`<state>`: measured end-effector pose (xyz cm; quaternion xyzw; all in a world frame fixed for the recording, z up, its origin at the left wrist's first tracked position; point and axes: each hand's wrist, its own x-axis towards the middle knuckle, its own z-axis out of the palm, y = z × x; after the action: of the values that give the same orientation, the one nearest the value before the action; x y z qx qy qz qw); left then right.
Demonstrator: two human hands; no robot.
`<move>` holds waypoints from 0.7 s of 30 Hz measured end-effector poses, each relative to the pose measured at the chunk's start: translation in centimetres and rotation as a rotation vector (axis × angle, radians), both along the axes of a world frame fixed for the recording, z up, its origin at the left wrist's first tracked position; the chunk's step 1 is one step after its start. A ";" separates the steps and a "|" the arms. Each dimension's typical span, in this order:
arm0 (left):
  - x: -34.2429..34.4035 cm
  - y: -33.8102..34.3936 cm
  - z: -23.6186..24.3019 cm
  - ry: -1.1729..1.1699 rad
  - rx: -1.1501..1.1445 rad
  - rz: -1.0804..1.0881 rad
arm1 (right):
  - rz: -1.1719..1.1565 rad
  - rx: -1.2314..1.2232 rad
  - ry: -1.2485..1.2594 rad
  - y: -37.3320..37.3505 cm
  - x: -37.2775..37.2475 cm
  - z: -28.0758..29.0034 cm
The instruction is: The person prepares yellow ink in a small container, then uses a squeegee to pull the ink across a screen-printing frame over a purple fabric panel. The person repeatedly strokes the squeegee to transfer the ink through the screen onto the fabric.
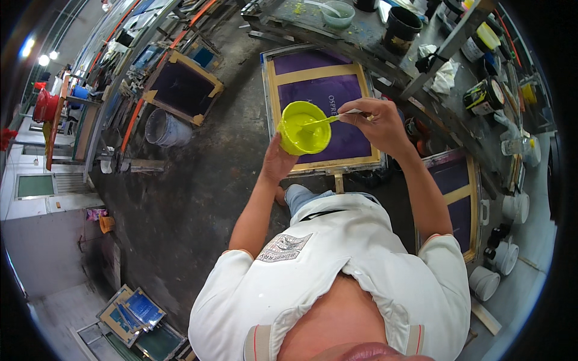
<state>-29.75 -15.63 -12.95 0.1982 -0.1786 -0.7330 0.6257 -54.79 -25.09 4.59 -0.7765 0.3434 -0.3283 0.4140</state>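
My left hand [278,160] is wrapped round the lower left side of a bright yellow-green tub [307,146], held up in front of me. Thick ink [296,122] of the same colour is inside it. My right hand [382,126] pinches the pale end of a thin stirring stick [325,121]. The stick slants over the tub's right rim, and its coated tip dips into the ink. Beneath the tub, a wood-framed printing screen [355,144] with purple mesh leans upright.
A cluttered workbench [367,36] at the upper right bears a bowl [338,14], a black tub [402,26] and ink pots. On the left, a grey bucket [167,127] stands by a dark screen [183,87] and a rack. White buckets [484,283] line the right wall.
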 end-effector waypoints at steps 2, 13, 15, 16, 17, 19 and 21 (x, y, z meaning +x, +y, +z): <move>1.4 0.1 -1.2 -0.031 0.045 0.009 | -0.049 0.048 -0.020 0.1 -0.1 -2.0; 2.9 -2.1 -5.7 -0.197 0.133 -0.068 | -0.193 0.244 -0.042 0.2 -2.1 -6.2; 2.4 -2.5 -5.5 -0.221 0.128 -0.077 | -0.201 0.216 -0.057 0.3 -2.5 -6.8; 2.1 -2.9 -4.9 -0.231 0.126 -0.081 | -0.208 0.205 -0.061 0.3 -2.6 -6.9; 1.8 -3.2 -4.3 -0.240 0.123 -0.086 | -0.215 0.195 -0.064 0.3 -2.8 -7.0; 1.5 -3.9 -3.8 -0.243 0.112 -0.106 | -0.226 0.179 -0.041 0.3 -3.0 -6.7; 1.5 -4.5 -3.2 -0.265 0.120 -0.123 | -0.234 0.137 -0.031 0.4 -2.9 -6.7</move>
<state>-28.22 -20.16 -16.14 0.3189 -0.2275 -0.7466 0.5377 -57.72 -24.67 -2.10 -0.6958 0.4470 -0.3622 0.4300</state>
